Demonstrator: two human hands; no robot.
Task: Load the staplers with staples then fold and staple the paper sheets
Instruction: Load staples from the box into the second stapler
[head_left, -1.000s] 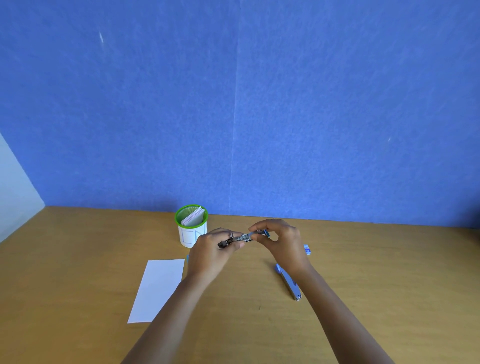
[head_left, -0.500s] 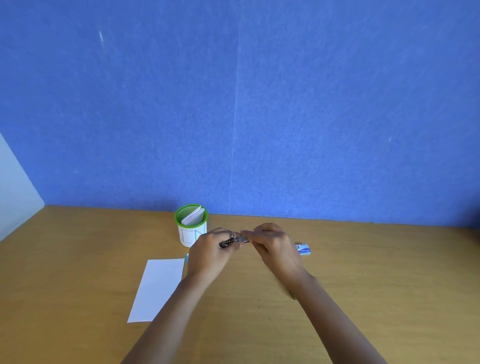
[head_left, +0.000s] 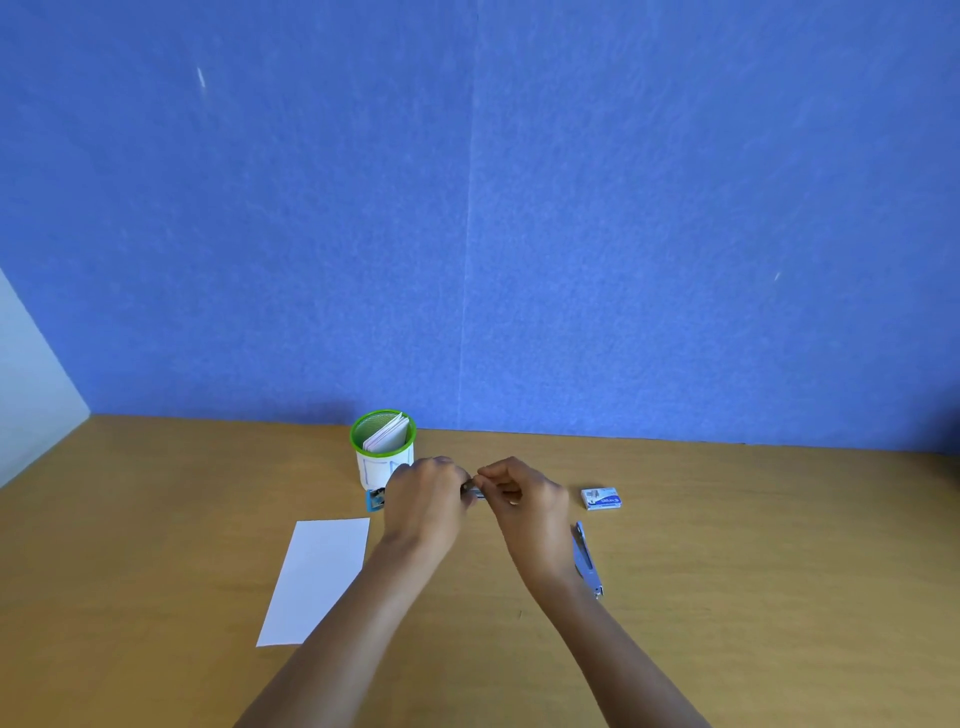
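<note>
My left hand (head_left: 426, 501) and my right hand (head_left: 524, 499) meet above the table's middle, both closed on a small metal stapler (head_left: 471, 488) of which only a short grey piece shows between the fingers. A second blue stapler (head_left: 587, 561) lies on the wood just right of my right wrist. A small blue and white staple box (head_left: 601, 498) rests further right. A white paper sheet (head_left: 319, 579) lies flat to the left of my left forearm. Whether the held stapler is open is hidden by my fingers.
A green-rimmed white cup (head_left: 384, 454) with folded papers stands behind my left hand, and a small blue item (head_left: 376, 500) lies at its foot. The wooden table (head_left: 753, 571) ends at a blue wall at the back.
My right hand has slid left toward the left hand, covering more of the stapler. The blue stapler on the table, hidden half a second ago, shows again beside my right wrist.
</note>
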